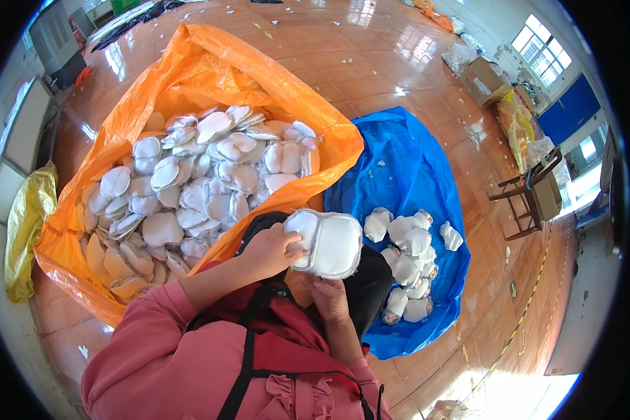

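Over my lap a white quilted pad [337,246] with rounded corners and fuzzy edges is held up; a seam splits its face into a narrow and a wide section. My left hand [273,250] is closed on its left side, fingers over the narrow section. From below, my right hand [327,297] grips the lower edge, its fingertips partly hidden behind the pad. To the left, a large orange sack [297,91] with rolled-open sides holds a heap of similar white pads [213,199]. At my right, several white bundled pieces [407,262] lie on a blue sheet [416,164].
A wooden chair [532,192] stands to the right, with cardboard boxes [481,82] and bags behind it. A yellow sack [31,227] leans near a white cabinet [21,147] at far left. White scraps dot the shiny tiled floor [329,59].
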Available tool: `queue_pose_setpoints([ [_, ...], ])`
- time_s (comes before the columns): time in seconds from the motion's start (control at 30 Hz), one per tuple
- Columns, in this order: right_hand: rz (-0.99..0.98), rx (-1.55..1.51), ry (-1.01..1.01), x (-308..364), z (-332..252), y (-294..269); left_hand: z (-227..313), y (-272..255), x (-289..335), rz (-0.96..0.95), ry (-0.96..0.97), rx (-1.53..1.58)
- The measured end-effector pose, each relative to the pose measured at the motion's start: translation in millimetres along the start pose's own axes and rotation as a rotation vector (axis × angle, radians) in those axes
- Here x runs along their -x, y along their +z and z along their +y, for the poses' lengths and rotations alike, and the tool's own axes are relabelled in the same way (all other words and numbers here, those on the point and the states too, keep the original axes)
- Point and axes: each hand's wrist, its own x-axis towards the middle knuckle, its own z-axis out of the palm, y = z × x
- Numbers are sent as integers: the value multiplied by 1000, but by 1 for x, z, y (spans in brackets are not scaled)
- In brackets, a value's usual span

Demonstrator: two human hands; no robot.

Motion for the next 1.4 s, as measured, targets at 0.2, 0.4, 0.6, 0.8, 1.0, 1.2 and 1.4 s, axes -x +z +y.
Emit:
queue_pose_setpoints([
  [0.2,89,30,2,2,-7,-4,-4,3,1,-167,-59,150],
  [0.4,91,73,-72,4,3,-13,8,-1,-4,-418,-205,183],
  [0.6,49,35,-174,2,0,-5,-7,20,-4,-419,-413,573],
  [0.8,127,-18,-218,3,-4,1,4,15,-5,-459,-669,852],
  [1.0,159,-19,-228,3,1,-7,-1,20,-4,-477,-753,966],
  [1.2,180,20,-256,2,1,-6,-3,23,-3,-474,-752,964],
  [1.4,212,-12,-254,1,4,-9,-3,24,-2,-468,-731,965],
])
